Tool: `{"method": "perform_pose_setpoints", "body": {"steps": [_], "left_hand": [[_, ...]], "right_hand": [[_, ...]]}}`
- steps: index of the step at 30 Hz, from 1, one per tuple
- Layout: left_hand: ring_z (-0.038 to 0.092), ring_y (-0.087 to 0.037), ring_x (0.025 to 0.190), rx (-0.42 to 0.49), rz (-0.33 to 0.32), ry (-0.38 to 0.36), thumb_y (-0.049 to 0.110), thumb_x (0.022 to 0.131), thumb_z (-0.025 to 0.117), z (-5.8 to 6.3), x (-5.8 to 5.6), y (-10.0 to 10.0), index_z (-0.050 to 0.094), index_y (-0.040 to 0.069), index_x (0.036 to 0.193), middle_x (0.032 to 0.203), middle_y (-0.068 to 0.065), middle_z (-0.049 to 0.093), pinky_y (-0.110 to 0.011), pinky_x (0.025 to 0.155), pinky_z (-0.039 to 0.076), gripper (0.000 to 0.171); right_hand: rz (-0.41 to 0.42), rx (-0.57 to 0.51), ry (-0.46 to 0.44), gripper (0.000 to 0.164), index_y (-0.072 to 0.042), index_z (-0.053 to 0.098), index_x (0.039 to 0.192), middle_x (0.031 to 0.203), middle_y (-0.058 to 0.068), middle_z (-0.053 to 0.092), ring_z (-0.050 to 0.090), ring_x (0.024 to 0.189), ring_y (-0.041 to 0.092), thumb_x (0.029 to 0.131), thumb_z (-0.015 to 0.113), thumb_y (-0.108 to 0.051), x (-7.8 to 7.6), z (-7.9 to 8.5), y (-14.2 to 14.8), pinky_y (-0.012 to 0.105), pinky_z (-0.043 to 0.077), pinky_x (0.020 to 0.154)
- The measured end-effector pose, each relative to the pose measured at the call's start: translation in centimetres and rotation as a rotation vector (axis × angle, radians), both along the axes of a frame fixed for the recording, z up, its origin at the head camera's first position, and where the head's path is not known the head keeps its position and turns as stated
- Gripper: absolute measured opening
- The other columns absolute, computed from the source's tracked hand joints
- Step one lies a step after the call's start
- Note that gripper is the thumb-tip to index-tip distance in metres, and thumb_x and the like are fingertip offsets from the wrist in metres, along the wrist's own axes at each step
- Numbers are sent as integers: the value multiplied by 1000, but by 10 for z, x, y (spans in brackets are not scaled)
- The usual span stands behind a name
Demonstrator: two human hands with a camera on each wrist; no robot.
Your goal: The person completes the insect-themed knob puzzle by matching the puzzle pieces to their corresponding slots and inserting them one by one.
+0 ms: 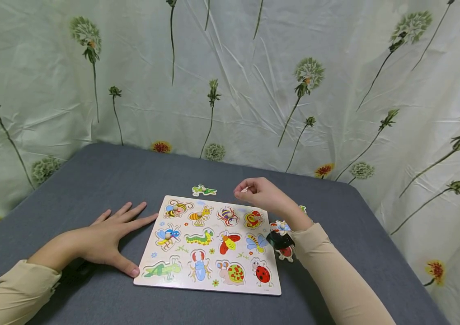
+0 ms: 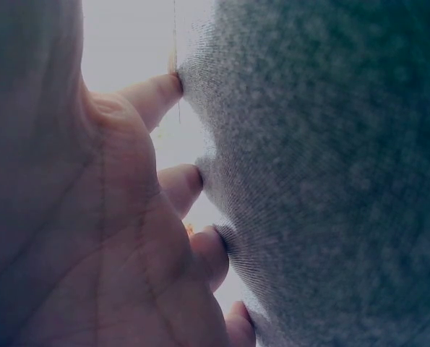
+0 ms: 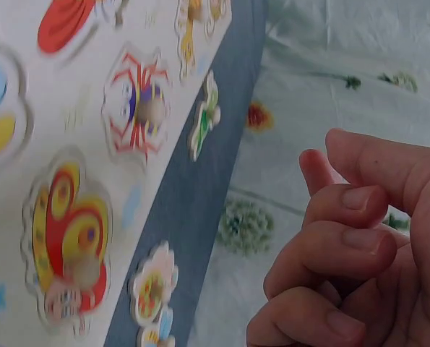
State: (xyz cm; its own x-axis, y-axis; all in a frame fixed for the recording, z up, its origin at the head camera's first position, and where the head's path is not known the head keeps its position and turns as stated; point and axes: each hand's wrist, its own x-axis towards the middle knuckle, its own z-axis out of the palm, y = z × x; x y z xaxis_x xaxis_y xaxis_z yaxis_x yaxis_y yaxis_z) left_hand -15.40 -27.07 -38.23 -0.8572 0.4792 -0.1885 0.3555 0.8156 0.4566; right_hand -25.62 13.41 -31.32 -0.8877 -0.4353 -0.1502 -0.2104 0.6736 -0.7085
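Note:
A wooden insect peg puzzle board (image 1: pixel 207 289) lies on the table. My left hand (image 1: pixel 110 237) is spread flat beside it, thumb at the near left corner and index finger at the left edge. In the left wrist view, its fingertips press the grey cloth. Over the far right edge of the board hovers my right hand (image 1: pixel 264 194), fingers loosely curled, thumb and index finger apart, holding nothing visible. Beneath it lies a snail piece (image 3: pixel 151 289), seen in the right wrist view. Knobbed pieces, including a spider (image 3: pixel 139 105) and a butterfly (image 3: pixel 70 242), sit in the upper board.
A green grasshopper-like piece (image 1: pixel 204 190) lies beyond the board's far edge. Right of the board are several loose pieces, including a ladybug piece (image 1: pixel 286 253), partly hidden by the right wrist and its dark camera. A flowered curtain (image 1: pixel 230 122) hangs behind the grey table (image 1: pixel 124 171).

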Motion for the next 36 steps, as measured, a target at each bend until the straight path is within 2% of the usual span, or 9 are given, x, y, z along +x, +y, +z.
{"method": "perform_pose_setpoints", "body": {"steps": [3, 7, 10, 16, 21, 26, 33, 36], "left_hand": [[2, -62, 162, -1, 2, 1, 71, 67, 92, 0, 0, 0, 30, 31, 171, 180, -23, 11, -88, 116, 2, 128], [2, -62, 162, 1, 1, -3, 71, 67, 92, -1, 0, 1, 30, 31, 172, 181, -23, 10, -88, 116, 1, 128], [1, -62, 161, 5, -3, -6, 71, 67, 93, -1, 0, 0, 30, 31, 172, 181, -23, 9, -88, 116, 1, 128], [1, -62, 162, 2, -1, -3, 71, 67, 93, -1, 0, 1, 30, 31, 172, 181, -22, 9, -88, 116, 1, 128], [0, -61, 162, 7, 0, -10, 70, 68, 93, -1, 0, 0, 29, 31, 172, 181, -22, 8, -88, 116, 1, 128], [1, -62, 162, 4, -1, -9, 71, 68, 92, -2, 0, 0, 29, 31, 172, 181, -22, 9, -88, 116, 1, 127], [1, -62, 161, 4, -2, -7, 71, 68, 92, -1, 0, 0, 29, 31, 172, 181, -22, 9, -89, 115, 1, 127], [1, -62, 161, 7, -2, -6, 70, 68, 93, -1, 0, 0, 30, 31, 172, 181, -23, 10, -88, 115, 1, 127]], "right_hand": [[-34, 11, 17, 28, -8, 76, 121, 84, 9, 66, 51, 78, 22, 108, 67, -32, -4, 1, 11, 34, 41, 71], [-73, 3, 33, 30, -8, 75, 123, 73, 0, 58, 43, 70, 20, 108, 67, -32, -11, 1, 30, 35, 39, 71], [-99, -24, 18, 32, -6, 74, 127, 74, -3, 55, 44, 73, 19, 109, 66, -31, -15, 1, 46, 36, 42, 75], [-133, -34, -15, 39, -1, 68, 134, 70, -4, 47, 41, 66, 15, 110, 64, -31, -16, 8, 69, 32, 40, 66], [-161, -29, -28, 40, 0, 67, 134, 65, -6, 41, 36, 60, 13, 110, 63, -31, -15, 6, 84, 31, 36, 63], [-188, -34, -53, 43, 3, 64, 137, 69, -5, 43, 38, 64, 13, 111, 62, -31, -10, 2, 99, 35, 39, 66], [-221, 21, -31, 45, 5, 63, 139, 80, 0, 52, 47, 75, 19, 111, 62, -31, -6, -5, 120, 37, 44, 71], [-233, 33, -33, 46, 6, 63, 139, 75, -3, 50, 46, 70, 16, 111, 61, -31, -6, -9, 129, 36, 43, 68]]}}
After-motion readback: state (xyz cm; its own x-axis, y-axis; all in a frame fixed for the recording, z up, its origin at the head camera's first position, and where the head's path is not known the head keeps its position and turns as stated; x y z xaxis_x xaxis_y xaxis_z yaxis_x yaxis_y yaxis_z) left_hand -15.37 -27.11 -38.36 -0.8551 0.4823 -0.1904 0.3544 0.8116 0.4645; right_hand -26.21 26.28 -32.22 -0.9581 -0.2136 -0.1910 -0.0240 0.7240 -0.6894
